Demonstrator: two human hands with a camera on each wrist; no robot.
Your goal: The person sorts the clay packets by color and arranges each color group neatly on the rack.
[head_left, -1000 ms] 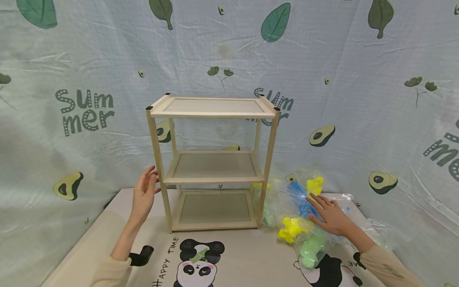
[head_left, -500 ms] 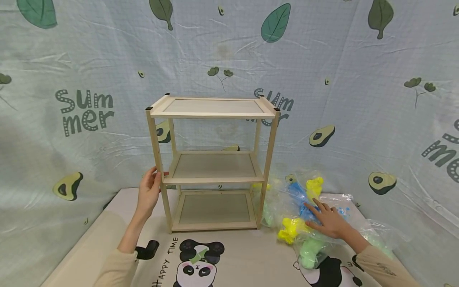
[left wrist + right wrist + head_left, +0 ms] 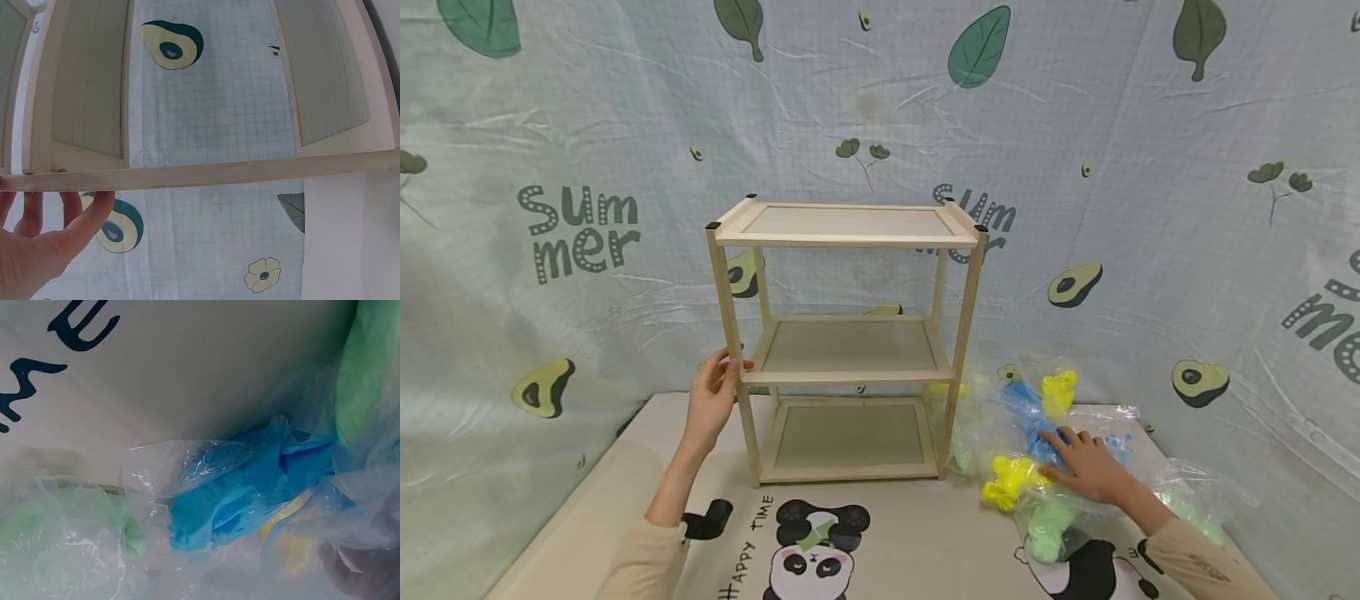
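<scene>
A light wooden three-tier shelf [image 3: 850, 377] stands upright at the centre of the head view. My left hand [image 3: 709, 404] holds its front left post at the middle tier; in the left wrist view, fingers curl behind the post [image 3: 206, 175]. To the right of the shelf lies a pile of clear plastic bags [image 3: 992, 417] with soft-looking blue, yellow and green contents. My right hand [image 3: 1090, 467] rests on these bags, fingers spread and slightly bent, near a blue piece [image 3: 1041, 442] and a yellow piece [image 3: 1011, 483]. The right wrist view shows blue contents [image 3: 231, 494] wrinkled inside clear film, with fingers partly hidden.
The shelf stands on a pale table cover [image 3: 925, 533] printed with pandas. A light cloth backdrop [image 3: 647, 100] with avocados and leaves hangs close behind and along both sides. More bagged green pieces [image 3: 1191, 508] lie by the table's right edge.
My left hand has moved right from beside the post and taken hold of it. My right hand has shifted slightly down and right over the bags, its fingers now more bent. The shelf stays put.
</scene>
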